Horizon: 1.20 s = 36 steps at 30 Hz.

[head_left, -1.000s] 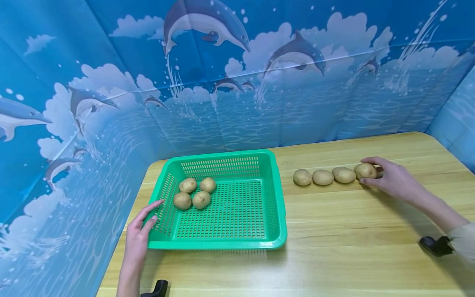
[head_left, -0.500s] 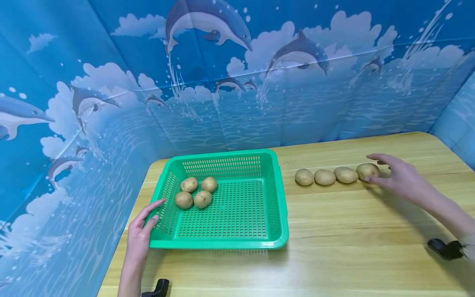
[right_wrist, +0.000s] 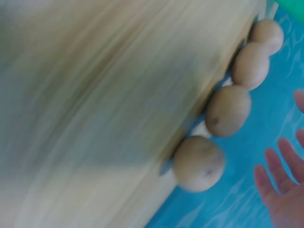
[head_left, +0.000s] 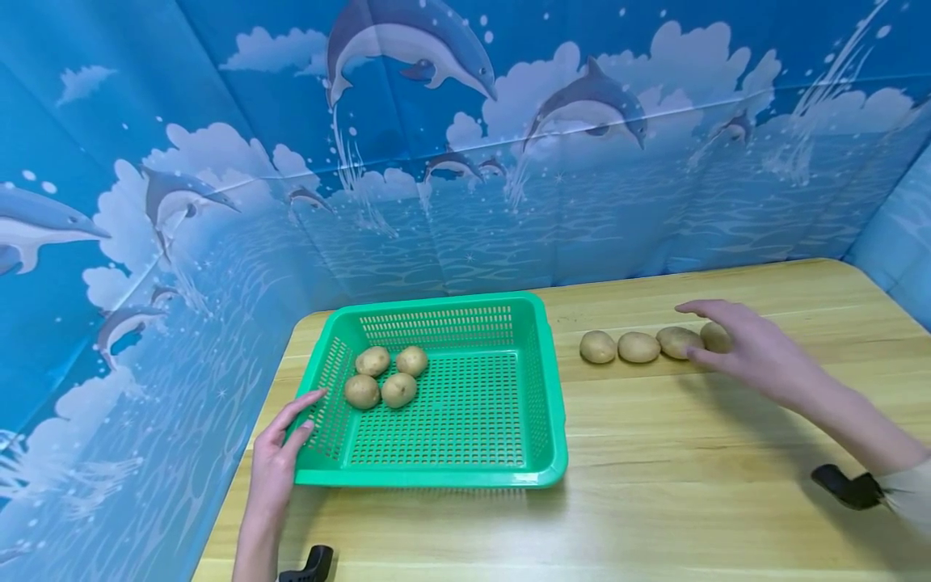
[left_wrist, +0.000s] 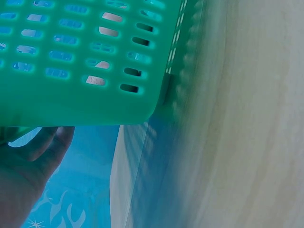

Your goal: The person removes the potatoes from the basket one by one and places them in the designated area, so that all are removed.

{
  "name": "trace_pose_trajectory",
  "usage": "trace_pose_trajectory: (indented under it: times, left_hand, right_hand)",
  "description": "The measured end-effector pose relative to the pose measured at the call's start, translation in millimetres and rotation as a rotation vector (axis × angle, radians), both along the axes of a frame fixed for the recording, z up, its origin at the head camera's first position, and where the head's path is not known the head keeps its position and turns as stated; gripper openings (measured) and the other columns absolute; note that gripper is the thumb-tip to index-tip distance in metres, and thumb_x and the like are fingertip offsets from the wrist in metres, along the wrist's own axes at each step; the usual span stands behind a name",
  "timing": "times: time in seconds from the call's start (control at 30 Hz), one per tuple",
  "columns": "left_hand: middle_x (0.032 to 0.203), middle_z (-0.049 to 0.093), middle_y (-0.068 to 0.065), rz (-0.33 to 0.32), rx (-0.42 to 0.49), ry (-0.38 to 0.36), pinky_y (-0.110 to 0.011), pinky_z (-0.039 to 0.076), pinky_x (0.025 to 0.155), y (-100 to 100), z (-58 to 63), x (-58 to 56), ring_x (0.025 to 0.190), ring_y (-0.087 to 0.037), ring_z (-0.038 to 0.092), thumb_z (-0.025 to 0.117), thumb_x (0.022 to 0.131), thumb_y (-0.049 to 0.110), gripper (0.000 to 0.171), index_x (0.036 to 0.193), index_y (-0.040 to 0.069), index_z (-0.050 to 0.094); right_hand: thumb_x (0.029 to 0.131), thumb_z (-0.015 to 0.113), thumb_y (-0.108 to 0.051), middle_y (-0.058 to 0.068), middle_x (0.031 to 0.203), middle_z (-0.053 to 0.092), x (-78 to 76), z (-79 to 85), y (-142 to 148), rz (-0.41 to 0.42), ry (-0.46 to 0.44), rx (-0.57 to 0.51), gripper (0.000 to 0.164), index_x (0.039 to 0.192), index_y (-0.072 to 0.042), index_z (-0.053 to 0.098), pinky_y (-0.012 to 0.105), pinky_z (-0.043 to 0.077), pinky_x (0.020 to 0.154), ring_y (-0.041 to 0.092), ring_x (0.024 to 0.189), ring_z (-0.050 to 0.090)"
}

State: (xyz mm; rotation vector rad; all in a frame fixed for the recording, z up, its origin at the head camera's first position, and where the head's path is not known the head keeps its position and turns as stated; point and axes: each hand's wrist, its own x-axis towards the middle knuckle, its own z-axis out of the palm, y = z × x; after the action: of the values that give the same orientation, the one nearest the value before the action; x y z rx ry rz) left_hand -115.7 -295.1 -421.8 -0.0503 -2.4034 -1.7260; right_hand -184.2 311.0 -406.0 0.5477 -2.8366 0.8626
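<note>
Beige sleeve (head_left: 911, 490) behind it, the person's right grip (head_left: 756, 349) hovers at the right end of the potato row (head_left: 598, 347), fingers spread apart and holding nothing; whether a fingertip brushes a skin I can't tell from where I stand. The rightmost potato (head_left: 716, 336) is partly hidden by the hand, and the next potato (head_left: 676, 342) sits close up against it. That closeness is the worry: fingers coming down between the pair could wedge them apart, and something so rounded might roll over the smooth desk (head_left: 655, 477). Two more potatoes (head_left: 638, 347) carry the line on leftwards, so one careless shove might pass right along it. Farther over, the left grip (head_left: 276, 453) is clamped on the side rim of the green basket (head_left: 436, 477). Light plastic like that would probably skid or tip if the person leaned hard there. Inside, four potatoes (head_left: 399, 390) huddle in the left half, so the weight looks lopsided; a jolt could set them rolling across the holed bottom. Behind everything hangs the dolphin cloth (head_left: 469, 259), which likely wouldn't stop a stray one.
</note>
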Motion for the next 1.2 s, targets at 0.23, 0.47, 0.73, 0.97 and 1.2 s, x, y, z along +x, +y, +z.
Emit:
trace_pose_trajectory:
  times: [0.23, 0.47, 0.73, 0.97, 1.2]
  left_hand:
    - [0.146, 0.049, -0.003, 0.007, -0.012, -0.015, -0.049, 0.022, 0.113, 0.5, 1.1, 0.6, 0.141, -0.012, 0.032, 0.046, 0.103, 0.003, 0.039, 0.139, 0.012, 0.057]
    - [0.146, 0.05, -0.002, 0.006, -0.011, -0.011, -0.051, 0.022, 0.113, 0.3, 1.9, 1.0, 0.141, -0.012, 0.031, 0.046, 0.102, 0.002, 0.039, 0.139, 0.013, 0.057]
    - [0.146, 0.05, -0.002, 0.012, -0.007, -0.019, -0.043, 0.023, 0.113, 0.2, 1.7, 1.2, 0.142, -0.012, 0.031, 0.046, 0.102, 0.002, 0.039, 0.138, 0.012, 0.058]
    - [0.146, 0.05, -0.002, 0.011, -0.001, -0.015, -0.05, 0.021, 0.113, -0.3, 1.0, 0.8, 0.141, -0.012, 0.031, 0.046, 0.102, 0.002, 0.039, 0.138, 0.011, 0.058]
    - [0.146, 0.049, -0.002, 0.01, 0.004, -0.014, -0.052, 0.02, 0.113, -0.5, -0.1, 0.2, 0.142, -0.013, 0.03, 0.047, 0.102, 0.003, 0.038, 0.138, 0.011, 0.058]
  right_hand:
    - [0.087, 0.076, -0.015, 0.019, 0.136, 0.053, 0.3, 8.2, -28.1, 0.053, 0.018, 0.028, 0.057, 0.138, -0.006, 0.052, 0.053, 0.039, 0.097, 0.042, 0.125, 0.046]
    - [0.088, 0.076, -0.02, 0.011, 0.135, 0.057, 0.6, 19.4, -55.3, 0.095, 0.052, 0.088, 0.056, 0.139, -0.013, 0.053, 0.056, 0.045, 0.091, 0.034, 0.119, 0.054]
    - [0.088, 0.076, -0.02, 0.005, 0.133, 0.058, 1.3, 32.5, -84.0, 0.203, 0.068, 0.05, 0.052, 0.135, -0.012, 0.056, 0.053, 0.044, 0.097, 0.031, 0.124, 0.052]
    - [0.093, 0.07, -0.027, 0.001, 0.138, 0.054, 2.6, 45.0, -102.4, 0.288, 0.022, 0.109, 0.051, 0.139, -0.017, 0.052, 0.052, 0.044, 0.098, 0.029, 0.129, 0.047]
    - [0.094, 0.069, -0.029, -0.001, 0.142, 0.051, 0.5, 59.6, -121.7, 0.347, 0.017, 0.137, 0.051, 0.141, -0.019, 0.051, 0.051, 0.045, 0.097, 0.026, 0.131, 0.046]
